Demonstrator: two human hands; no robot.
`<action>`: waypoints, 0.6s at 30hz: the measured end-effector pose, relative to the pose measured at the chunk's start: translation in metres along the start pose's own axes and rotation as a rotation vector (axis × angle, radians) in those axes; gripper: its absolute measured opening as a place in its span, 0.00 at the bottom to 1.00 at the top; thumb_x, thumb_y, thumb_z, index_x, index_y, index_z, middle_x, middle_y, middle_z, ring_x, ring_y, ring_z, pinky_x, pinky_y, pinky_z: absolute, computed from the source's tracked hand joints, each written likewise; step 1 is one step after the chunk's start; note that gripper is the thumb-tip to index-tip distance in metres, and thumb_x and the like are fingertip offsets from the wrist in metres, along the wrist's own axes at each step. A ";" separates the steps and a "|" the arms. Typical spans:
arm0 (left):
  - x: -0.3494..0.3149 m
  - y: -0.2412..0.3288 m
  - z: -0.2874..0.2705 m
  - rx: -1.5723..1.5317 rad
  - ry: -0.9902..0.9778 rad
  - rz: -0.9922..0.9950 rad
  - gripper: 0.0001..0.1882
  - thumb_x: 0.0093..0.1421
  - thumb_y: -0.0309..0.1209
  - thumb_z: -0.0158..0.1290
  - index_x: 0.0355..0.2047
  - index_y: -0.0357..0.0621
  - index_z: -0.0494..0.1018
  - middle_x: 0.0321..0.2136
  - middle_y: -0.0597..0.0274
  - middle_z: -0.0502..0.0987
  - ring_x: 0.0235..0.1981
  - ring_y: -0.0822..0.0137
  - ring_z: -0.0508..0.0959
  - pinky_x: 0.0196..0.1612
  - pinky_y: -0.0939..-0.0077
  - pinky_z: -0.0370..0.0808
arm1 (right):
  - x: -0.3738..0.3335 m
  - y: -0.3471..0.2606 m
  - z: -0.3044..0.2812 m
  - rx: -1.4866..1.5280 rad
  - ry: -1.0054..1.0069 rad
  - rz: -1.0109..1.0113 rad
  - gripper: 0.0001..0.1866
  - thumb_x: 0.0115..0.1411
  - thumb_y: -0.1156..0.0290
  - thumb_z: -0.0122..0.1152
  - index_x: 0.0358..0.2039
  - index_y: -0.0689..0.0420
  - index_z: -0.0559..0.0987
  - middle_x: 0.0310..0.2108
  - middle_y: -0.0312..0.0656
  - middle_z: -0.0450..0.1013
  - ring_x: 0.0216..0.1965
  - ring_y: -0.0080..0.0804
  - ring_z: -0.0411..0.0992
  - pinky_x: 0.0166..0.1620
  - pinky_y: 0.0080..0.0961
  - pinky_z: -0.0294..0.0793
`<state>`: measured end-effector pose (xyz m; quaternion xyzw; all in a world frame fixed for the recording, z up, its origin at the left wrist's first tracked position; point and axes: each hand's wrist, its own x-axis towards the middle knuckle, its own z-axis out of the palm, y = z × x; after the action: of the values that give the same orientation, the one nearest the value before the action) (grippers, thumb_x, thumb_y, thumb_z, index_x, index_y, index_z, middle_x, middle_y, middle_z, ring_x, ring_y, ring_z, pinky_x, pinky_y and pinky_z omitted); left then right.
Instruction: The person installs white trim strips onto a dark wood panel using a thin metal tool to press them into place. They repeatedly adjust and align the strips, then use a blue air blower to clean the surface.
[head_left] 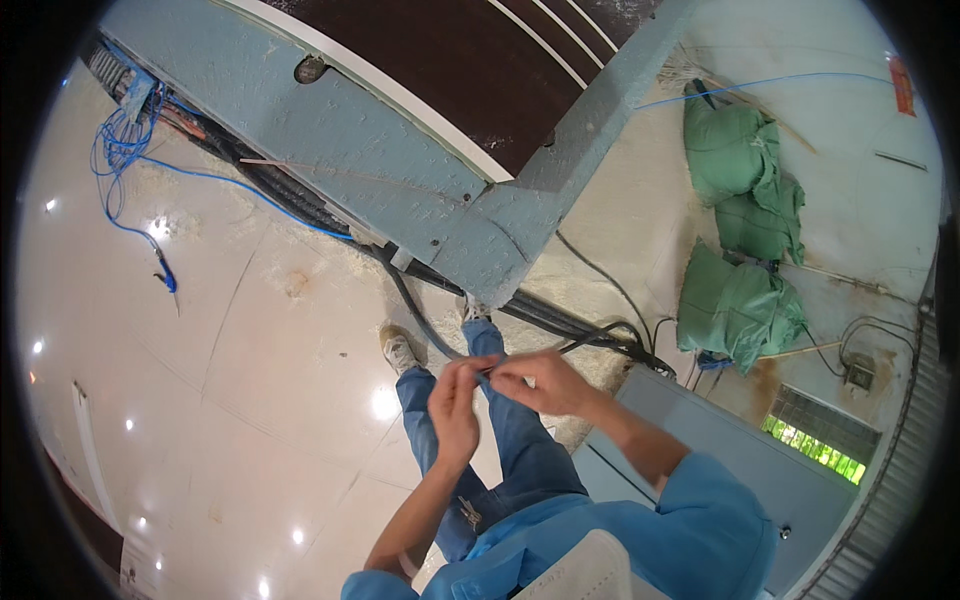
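A thick dark cable (412,308) curves out from beneath the blue-grey platform to my hands and seems to run on to the right, back to the cable bundle (560,318). My left hand (456,408) is closed around this cable with its fingers pointing up. Close against it, my right hand (538,384) is closed in a pinch beside the left fingertips. Something small and dark bluish shows between the two hands, too small and covered to name. Both hands are held in front of my jeans, above my shoes (402,350).
Ahead is the platform (400,165) with a dark brown panel on top. Blue wire (118,150) hangs in a tangle at left, its end on the glossy floor (250,330). Stuffed green sacks (735,305) lie at right. A grey cabinet (700,470) stands beside my right arm.
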<state>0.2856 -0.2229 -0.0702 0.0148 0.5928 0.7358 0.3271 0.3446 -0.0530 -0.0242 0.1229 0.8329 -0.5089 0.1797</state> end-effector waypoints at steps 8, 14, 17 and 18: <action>-0.070 -0.102 -0.072 -0.130 0.220 -0.288 0.14 0.78 0.33 0.42 0.40 0.34 0.71 0.33 0.54 0.82 0.34 0.66 0.82 0.42 0.71 0.80 | 0.143 -0.033 -0.214 -0.307 0.984 -0.194 0.12 0.70 0.67 0.63 0.48 0.61 0.82 0.38 0.34 0.78 0.36 0.19 0.74 0.44 0.18 0.74; -0.113 -0.184 -0.096 0.039 0.207 -0.486 0.16 0.77 0.34 0.43 0.39 0.33 0.73 0.29 0.54 0.82 0.30 0.67 0.83 0.36 0.71 0.81 | 0.188 -0.024 -0.241 -0.444 0.928 -0.194 0.09 0.61 0.68 0.71 0.41 0.57 0.86 0.40 0.37 0.78 0.38 0.26 0.76 0.43 0.24 0.76; -0.130 -0.203 -0.105 0.174 0.151 -0.507 0.15 0.76 0.33 0.43 0.38 0.33 0.73 0.29 0.52 0.82 0.29 0.65 0.83 0.36 0.70 0.81 | 0.191 -0.016 -0.243 -0.413 0.925 -0.214 0.09 0.61 0.68 0.72 0.39 0.57 0.86 0.38 0.36 0.77 0.37 0.26 0.77 0.42 0.23 0.76; -0.132 -0.206 -0.107 0.254 0.140 -0.621 0.15 0.76 0.33 0.43 0.38 0.33 0.73 0.29 0.52 0.81 0.28 0.65 0.83 0.36 0.70 0.82 | 0.192 -0.014 -0.245 -0.403 0.934 -0.187 0.09 0.61 0.69 0.72 0.39 0.57 0.86 0.38 0.36 0.77 0.37 0.26 0.77 0.42 0.22 0.76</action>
<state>0.4414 -0.3639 -0.2353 -0.1762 0.6768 0.5207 0.4897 0.1229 0.1633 0.0083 0.2249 0.9132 -0.2430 -0.2376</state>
